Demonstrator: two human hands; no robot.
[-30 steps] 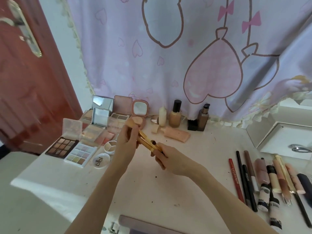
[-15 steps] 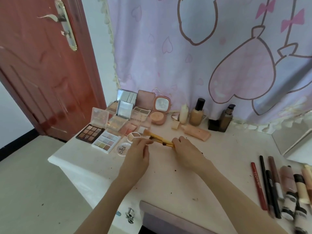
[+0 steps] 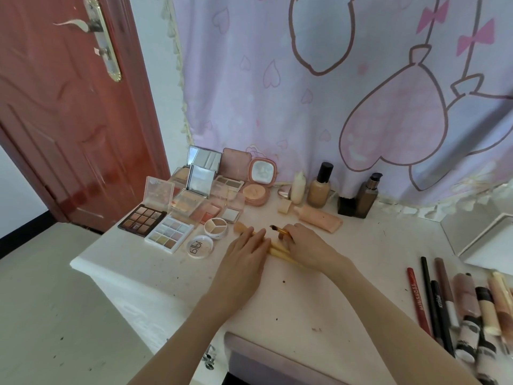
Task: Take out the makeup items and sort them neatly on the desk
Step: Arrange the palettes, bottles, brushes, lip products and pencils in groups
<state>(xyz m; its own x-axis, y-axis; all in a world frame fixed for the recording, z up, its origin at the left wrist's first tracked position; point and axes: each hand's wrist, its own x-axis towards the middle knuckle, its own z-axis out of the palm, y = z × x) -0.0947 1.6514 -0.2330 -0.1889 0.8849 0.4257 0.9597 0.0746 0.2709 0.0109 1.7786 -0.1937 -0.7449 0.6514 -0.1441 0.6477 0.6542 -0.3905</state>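
Your makeup brushes (image 3: 277, 250) lie flat near the middle of the desk (image 3: 319, 295), long axes slanting from the far left corner toward the near right, bristle heads at the far-left ends. Your left hand (image 3: 244, 252) rests on them with straight fingers. Your right hand (image 3: 308, 245) curls around a small brush (image 3: 280, 231), dark tip pointing left. Open palettes (image 3: 155, 223) at the far left corner show colored pans.

We see a reddish-brown door (image 3: 69, 112) with a brass handle plate (image 3: 104, 40) at left, a pale wall strip (image 3: 155, 79) beside it, a lilac heart-printed curtain (image 3: 319, 87) behind the white desk (image 3: 177, 276), and a light grey floor (image 3: 55, 315).
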